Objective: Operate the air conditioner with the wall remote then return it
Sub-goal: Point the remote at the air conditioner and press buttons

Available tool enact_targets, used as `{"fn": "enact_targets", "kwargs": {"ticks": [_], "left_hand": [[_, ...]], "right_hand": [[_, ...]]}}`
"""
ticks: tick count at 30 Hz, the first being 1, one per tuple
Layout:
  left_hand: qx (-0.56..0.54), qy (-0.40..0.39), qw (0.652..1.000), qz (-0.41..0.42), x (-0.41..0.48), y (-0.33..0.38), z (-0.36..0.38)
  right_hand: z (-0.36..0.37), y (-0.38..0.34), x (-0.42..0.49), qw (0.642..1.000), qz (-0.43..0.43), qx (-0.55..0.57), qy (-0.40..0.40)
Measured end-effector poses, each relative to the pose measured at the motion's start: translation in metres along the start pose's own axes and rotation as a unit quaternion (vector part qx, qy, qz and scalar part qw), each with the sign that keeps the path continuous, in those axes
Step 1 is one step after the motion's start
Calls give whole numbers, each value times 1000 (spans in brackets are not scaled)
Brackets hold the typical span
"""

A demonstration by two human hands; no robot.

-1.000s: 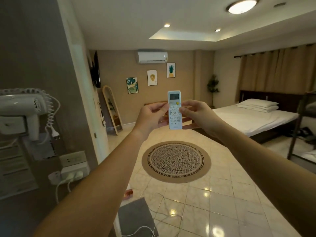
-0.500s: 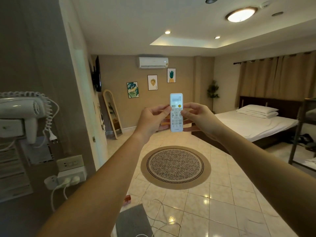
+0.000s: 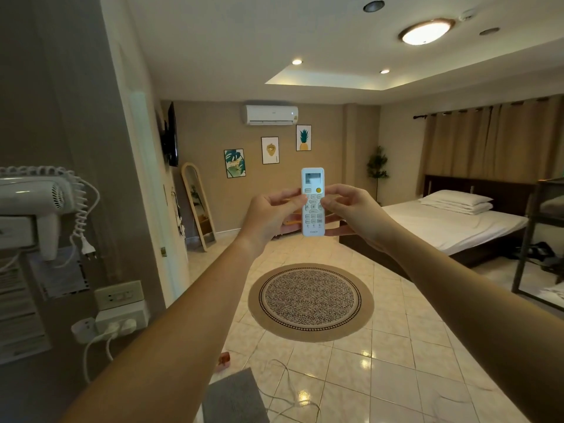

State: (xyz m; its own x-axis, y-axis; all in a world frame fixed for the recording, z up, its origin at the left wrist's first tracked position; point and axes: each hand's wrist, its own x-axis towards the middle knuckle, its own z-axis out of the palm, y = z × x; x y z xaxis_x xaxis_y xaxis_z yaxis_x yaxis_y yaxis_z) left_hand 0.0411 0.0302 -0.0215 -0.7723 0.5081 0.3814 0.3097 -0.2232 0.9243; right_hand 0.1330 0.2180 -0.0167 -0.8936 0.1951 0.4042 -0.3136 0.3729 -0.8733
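A white remote (image 3: 312, 218) with a small screen and a yellow button stands upright at arm's length in the middle of the view. My left hand (image 3: 268, 216) grips its left edge and my right hand (image 3: 355, 215) grips its right edge, both thumbs resting on the buttons. The remote points toward the white air conditioner (image 3: 271, 115), mounted high on the far wall above three framed pictures. Its louvre looks shut.
A hair dryer (image 3: 39, 203) and sockets (image 3: 119, 296) hang on the wall at my left. A round rug (image 3: 310, 302) lies on the tiled floor ahead. A bed (image 3: 457, 227) stands at the right, a leaning mirror (image 3: 198, 206) by the far wall, and a cable (image 3: 283, 389) trails on the floor.
The view has tilted upward, showing more ceiling. Both hands keep the remote, and my thumbs have shifted a little higher onto its upper buttons.
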Motion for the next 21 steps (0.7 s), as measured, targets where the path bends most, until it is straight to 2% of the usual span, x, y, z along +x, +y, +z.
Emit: {"fn": "enact_targets", "kwargs": {"ticks": [15,18,21], "left_hand": [[39,6,999,15,1,4,3],[33,16,999,-9,3,6,4],[13,23,998,-63,5,9,5]], "right_hand": [[-3,2,2,1000,0,-1,-1],[-1,1,5,1000,17,-5,2],[0,-2,7,996,77,33,-8]]}}
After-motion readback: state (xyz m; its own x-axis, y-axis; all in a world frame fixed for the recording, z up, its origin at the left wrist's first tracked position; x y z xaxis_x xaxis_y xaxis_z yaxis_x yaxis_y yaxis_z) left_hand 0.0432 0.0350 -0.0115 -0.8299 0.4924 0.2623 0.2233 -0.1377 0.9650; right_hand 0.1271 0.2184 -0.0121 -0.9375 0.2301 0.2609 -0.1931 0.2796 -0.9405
